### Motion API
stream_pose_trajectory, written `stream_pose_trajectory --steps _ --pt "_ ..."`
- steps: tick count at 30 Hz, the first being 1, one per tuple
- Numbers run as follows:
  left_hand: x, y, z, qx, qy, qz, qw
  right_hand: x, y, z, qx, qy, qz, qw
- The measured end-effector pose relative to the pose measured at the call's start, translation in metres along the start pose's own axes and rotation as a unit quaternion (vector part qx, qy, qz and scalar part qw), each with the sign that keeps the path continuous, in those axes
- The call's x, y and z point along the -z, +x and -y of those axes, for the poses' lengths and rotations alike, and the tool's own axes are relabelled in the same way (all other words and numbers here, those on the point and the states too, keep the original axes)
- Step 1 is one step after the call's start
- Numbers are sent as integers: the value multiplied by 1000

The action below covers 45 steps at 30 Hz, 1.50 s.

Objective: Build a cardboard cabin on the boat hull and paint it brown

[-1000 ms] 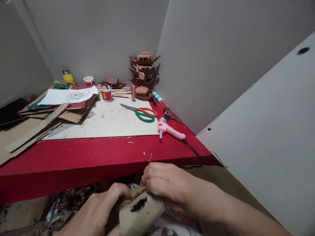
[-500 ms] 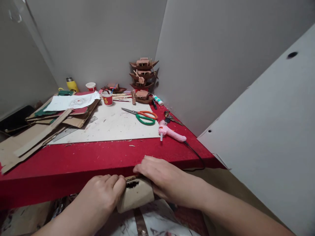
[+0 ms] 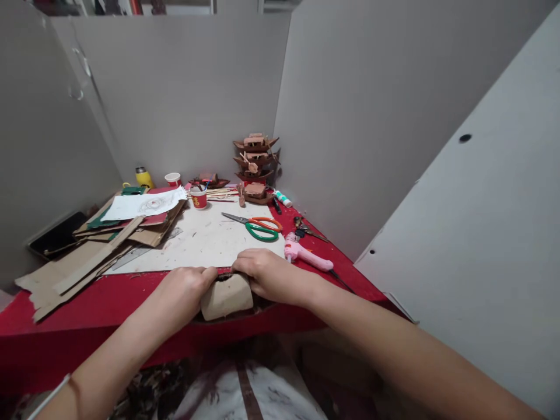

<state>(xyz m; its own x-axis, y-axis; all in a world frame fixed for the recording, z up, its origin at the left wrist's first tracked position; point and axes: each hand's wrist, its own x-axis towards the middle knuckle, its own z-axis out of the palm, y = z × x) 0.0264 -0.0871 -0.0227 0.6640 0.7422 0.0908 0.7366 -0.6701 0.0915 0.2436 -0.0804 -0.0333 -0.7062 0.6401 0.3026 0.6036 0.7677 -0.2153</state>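
Between my two hands is a small tan cardboard-like box with rounded edges and a dark, rough opening along its top. It is at the front edge of the red-covered table. My left hand grips its left end, fingers curled over the top. On the other end, my right hand is closed with its fingers at the top rim by the opening. The undersides of both hands are hidden. Just beyond lie scissors with orange and green handles and a pink glue gun.
Flat cardboard pieces and a drawn-on paper sheet are piled at left. Model boats stand stacked at the back, near a red paper cup and thin sticks. A grey wall panel bounds the right.
Both hands have carried the cardboard-like box up and forward, from in front of the table to its front edge. The camera view has tilted upward.
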Motion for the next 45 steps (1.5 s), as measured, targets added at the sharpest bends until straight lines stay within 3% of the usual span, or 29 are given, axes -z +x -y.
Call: stream_pose_trajectory --steps 5,10,14,18,25,29,34,40,42,45 --pt "-5 18 23 25 -19 -41 999 4 34 -24 -14 -2 5 1000" --pt "-13 27 52 100 -60 -150 982 36 46 -53 -94 -4 -38 995" --pt "-16 38 80 175 -122 -238 948 61 37 -80 -216 -42 -67 973" --pt "-20 59 102 207 -214 -261 918 71 5 -93 -331 -105 -36 937" --pt "-28 84 117 173 -353 -211 895 40 -65 -72 -427 -146 40 891" --pt "-28 83 115 135 -365 -208 897 22 -78 -71 -424 -125 57 895" --pt "-23 67 105 129 -288 -252 915 13 -84 -76 -423 -109 57 898" --pt "-29 52 97 113 -156 -313 930 5 -102 -78 -447 -95 -9 889" --pt "-33 51 96 93 -117 -322 935 7 -112 -72 -461 -78 -82 880" --pt "-37 52 94 68 -68 -330 939 13 -122 -53 -464 0 -249 850"
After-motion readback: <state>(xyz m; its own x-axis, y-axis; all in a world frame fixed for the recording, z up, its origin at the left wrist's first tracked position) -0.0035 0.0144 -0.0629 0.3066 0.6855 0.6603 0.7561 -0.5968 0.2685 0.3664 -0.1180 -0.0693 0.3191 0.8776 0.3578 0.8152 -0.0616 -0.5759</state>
